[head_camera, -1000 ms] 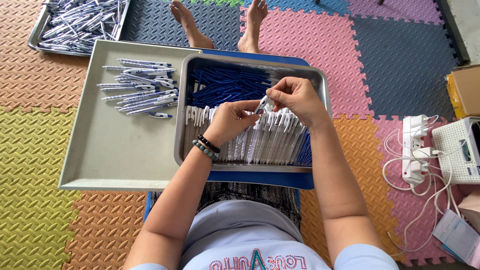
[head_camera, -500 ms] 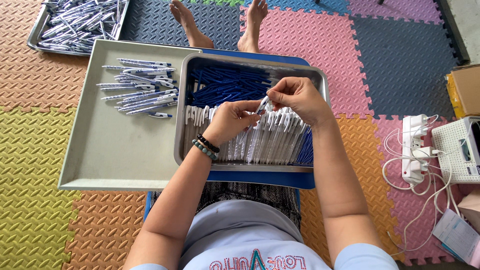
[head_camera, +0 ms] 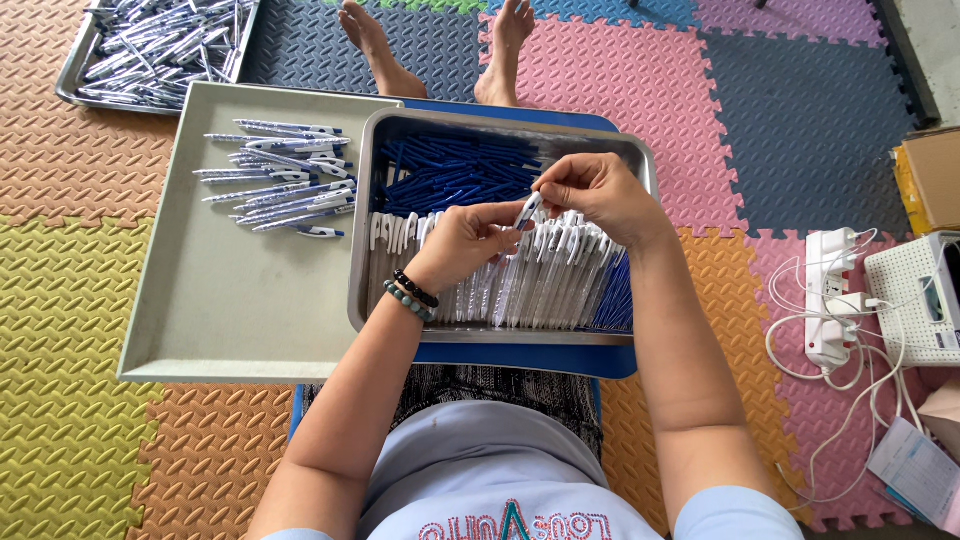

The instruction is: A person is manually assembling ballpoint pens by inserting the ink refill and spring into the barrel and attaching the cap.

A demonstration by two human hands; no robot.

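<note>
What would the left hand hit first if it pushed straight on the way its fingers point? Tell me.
The left hand points right and slightly up, so it would probably first meet the right hand, which pinches the same white pen. Depth is unclear, but their fingertips nearly touch already.

Both forearms reach forward from the bottom of the frame and converge near the centre. The left hand sits lower, fingers curled inward, thumb and forefinger pinched, with 2 bead bracelets around the wrist. The right hand is slightly higher and further forward, knuckles up, fingertips pinched and nearly meeting the left's. Beyond, the person's 2 bare feet point away, legs stretched out.
</note>
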